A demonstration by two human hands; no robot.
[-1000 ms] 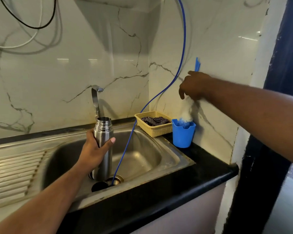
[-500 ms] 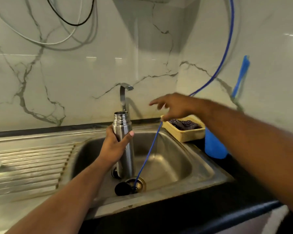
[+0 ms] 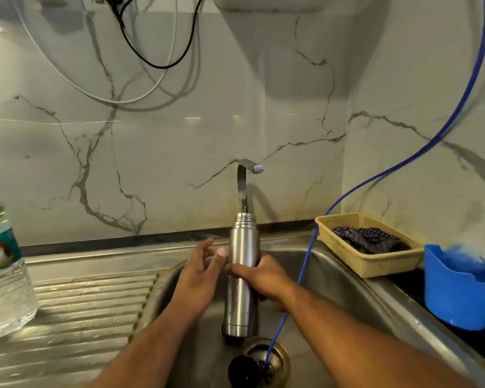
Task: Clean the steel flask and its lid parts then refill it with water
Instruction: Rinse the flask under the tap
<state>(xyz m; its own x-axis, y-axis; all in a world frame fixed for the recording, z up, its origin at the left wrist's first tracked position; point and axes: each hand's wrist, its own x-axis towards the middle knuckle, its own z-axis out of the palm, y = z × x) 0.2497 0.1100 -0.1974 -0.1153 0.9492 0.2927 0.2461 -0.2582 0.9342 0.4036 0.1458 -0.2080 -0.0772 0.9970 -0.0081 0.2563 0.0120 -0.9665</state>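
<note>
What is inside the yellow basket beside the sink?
A crumpled dark checked cloth lies in the yellow basket and covers most of its floor. Anything under the cloth is hidden, and the near wall of the basket hides the front part of the floor.

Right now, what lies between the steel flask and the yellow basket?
Head view: a blue hose hangs between the steel flask and the yellow basket into the sink, past the right hand gripping the flask.

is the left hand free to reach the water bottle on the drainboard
Probably yes: the left hand is open, the right hand holds the flask, and nothing stands between it and the water bottle.
</note>
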